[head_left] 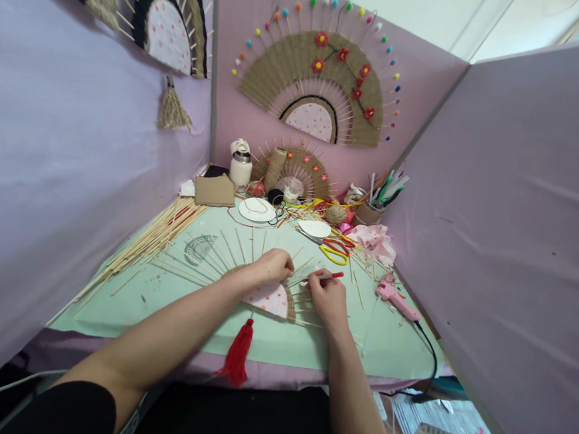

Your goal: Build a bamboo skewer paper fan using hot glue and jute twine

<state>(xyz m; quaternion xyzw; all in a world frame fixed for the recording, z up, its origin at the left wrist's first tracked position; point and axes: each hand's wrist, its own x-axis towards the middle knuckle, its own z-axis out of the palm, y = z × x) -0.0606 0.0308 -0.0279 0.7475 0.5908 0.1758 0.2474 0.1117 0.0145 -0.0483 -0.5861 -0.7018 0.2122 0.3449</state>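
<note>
Right grip (330, 299) pinches a pen (336, 275) above the right ribs (307, 324) of the fan (269, 300) on the desk (289, 351), seemingly marking; left grip (271, 266), hold unclear, covers its middle. The next stroke calls for steadied ribs.

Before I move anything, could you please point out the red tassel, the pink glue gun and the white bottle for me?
Red tassel (237, 355): head view, on the middle of its strands.
Pink glue gun (399, 301): head view, on its body.
White bottle (240, 172): head view, on its side wall.
</note>
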